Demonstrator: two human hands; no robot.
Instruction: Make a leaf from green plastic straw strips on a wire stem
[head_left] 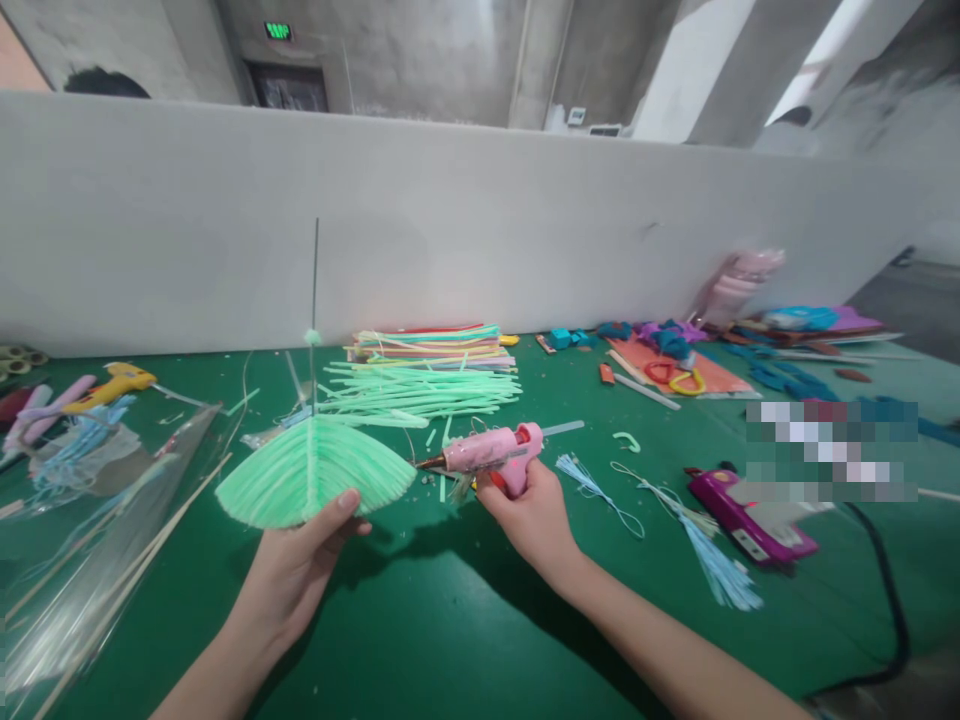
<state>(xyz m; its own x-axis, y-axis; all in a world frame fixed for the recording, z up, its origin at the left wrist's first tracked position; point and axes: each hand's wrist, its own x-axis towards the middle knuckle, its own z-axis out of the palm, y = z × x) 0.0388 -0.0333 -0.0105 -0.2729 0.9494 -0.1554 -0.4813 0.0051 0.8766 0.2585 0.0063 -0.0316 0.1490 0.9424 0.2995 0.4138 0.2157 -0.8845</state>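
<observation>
Pinched by its lower middle, a mint-green leaf-shaped fan of pipe cleaners (281, 470) is in my left hand (300, 560), thumb in front. A thin dark wire (316, 280) rises upright from the fan, with a small green tuft (312, 338) partway up it. My right hand (529, 515) is wrapped round the handle of a pink hot glue gun (484, 452). Its nozzle points left, close to the fan's right edge; I cannot tell whether they touch. A clear glue stick (564, 428) sticks out of the gun's back.
Loose green pipe cleaners (427, 390) and a multicoloured bundle (427, 345) lie behind. Blue tassels (716, 560) and a purple device (750, 515) are at right, scissors (675, 377) farther back. Clear plastic sleeves (127, 560), thin sticks and a yellow glue gun (120, 385) lie left. A pale partition (480, 230) borders the table.
</observation>
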